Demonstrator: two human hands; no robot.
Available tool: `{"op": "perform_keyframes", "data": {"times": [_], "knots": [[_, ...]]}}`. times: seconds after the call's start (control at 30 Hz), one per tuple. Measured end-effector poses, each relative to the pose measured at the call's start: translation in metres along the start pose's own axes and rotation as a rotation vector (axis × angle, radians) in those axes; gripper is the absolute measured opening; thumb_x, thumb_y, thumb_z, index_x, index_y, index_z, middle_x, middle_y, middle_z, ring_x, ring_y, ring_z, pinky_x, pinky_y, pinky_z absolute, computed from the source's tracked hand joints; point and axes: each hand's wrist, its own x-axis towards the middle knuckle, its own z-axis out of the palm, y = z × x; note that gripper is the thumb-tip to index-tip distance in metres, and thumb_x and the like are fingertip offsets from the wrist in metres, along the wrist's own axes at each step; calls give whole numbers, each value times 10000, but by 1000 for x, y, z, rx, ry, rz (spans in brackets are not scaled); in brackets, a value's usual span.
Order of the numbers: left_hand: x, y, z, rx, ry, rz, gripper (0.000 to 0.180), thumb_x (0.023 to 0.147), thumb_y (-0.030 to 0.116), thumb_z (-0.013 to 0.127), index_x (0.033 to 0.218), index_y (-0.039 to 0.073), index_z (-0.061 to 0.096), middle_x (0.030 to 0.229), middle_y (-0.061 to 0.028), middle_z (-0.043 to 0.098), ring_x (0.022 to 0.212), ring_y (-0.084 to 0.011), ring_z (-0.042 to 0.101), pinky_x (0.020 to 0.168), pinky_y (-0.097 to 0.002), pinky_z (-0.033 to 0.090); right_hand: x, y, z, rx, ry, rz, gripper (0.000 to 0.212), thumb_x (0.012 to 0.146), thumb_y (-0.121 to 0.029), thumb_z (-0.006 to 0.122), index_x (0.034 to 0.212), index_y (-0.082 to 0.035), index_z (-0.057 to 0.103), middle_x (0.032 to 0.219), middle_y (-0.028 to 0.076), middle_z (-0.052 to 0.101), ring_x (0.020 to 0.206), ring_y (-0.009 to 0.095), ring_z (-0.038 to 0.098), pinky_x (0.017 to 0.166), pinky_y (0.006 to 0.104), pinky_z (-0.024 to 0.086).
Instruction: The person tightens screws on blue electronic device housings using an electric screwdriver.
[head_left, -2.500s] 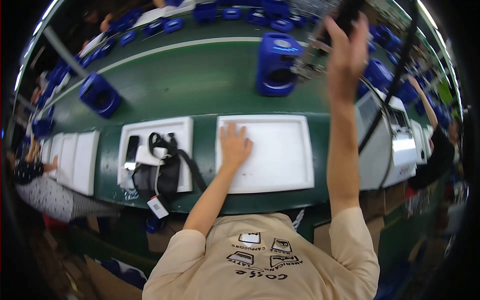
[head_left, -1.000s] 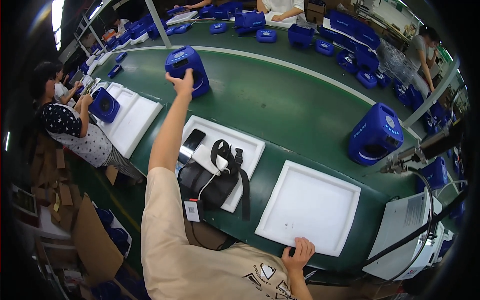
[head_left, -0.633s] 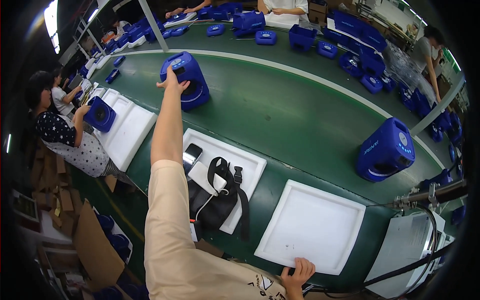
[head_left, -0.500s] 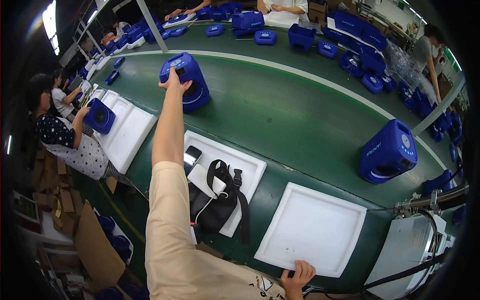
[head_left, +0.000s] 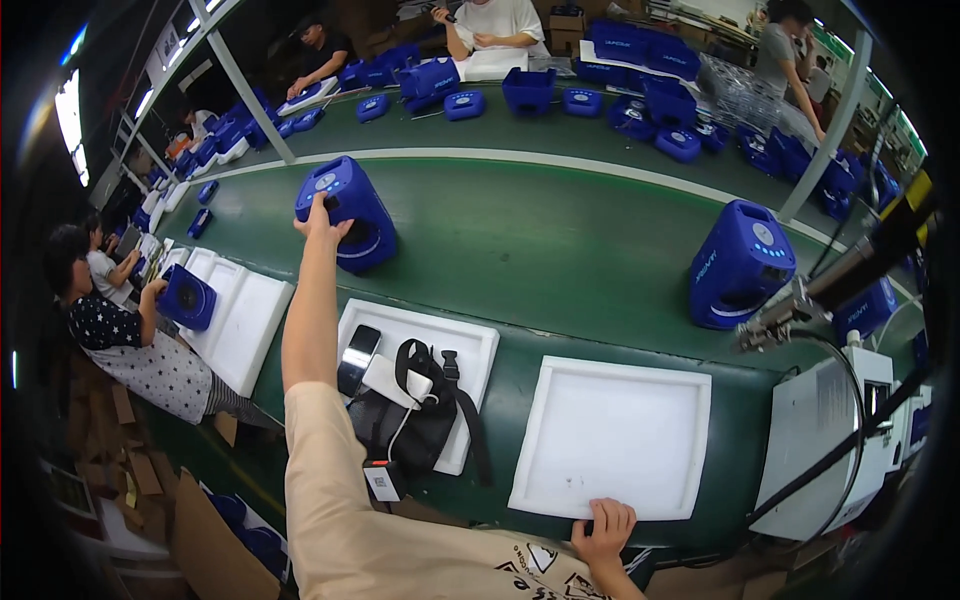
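My left arm, in a beige sleeve, stretches far across the green bench. At its end my left hand (head_left: 322,222) grips the top of a blue speaker (head_left: 372,222), thumb on the near right side and a finger by the top panel buttons. The speaker stands upright, with part of its round front grille showing. My right hand (head_left: 605,530) is curled over the near rim of a shallow white foam tray (head_left: 702,440). A few small dark marks dot the tray's bottom, and nothing else lies in it.
Another foam tray (head_left: 487,345) holds a black bag (head_left: 440,435), a phone (head_left: 358,360) and a white box-shaped item with a cable. A second blue speaker (head_left: 740,270) stands right, beside a metal arm (head_left: 790,315) and white machine (head_left: 825,440). Co-workers sit left and across.
My view has tilted and shifted, so the bench and both speakers sit differently in the picture. My left hand stays on the speaker and my right hand on the tray rim.
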Motion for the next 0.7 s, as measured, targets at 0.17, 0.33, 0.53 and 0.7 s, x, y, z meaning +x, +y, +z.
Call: {"op": "perform_keyframes", "data": {"times": [0.17,0.33,0.53,0.7], "knots": [[-86,-3,-29,95,-418,-30,972,806,260,844,1547,294,215,1463,-237,382,1223,-470,556,942,-642,564,41,-16,-47,174,-74,68,598,744,-181,750,1296,-21,588,1324,203,544,1260,425,500,1075,591,378],[-229,12,-79,226,-686,-2,751,884,284,759,1506,274,339,1412,-204,442,1215,-423,589,1005,-591,555,176,27,-152,179,630,-214,880,747,-215,761,1483,95,390,1429,286,466,1346,453,456,1167,543,337],[-373,-16,-121,319,-938,-188,643,875,459,760,1377,108,566,1189,-143,632,1061,-304,681,951,-462,544,371,14,-236,290,1002,0,626,974,-286,732,1444,60,504,1353,192,595,1250,260,569,1113,413,416],[-441,-67,-133,331,-1042,-342,687,884,299,719,1490,281,396,1152,-150,653,895,-308,729,791,-471,624,407,18,-263,654,761,209,330,1021,-328,679,1047,0,655,772,20,628,720,126,600,652,325,476]]}}
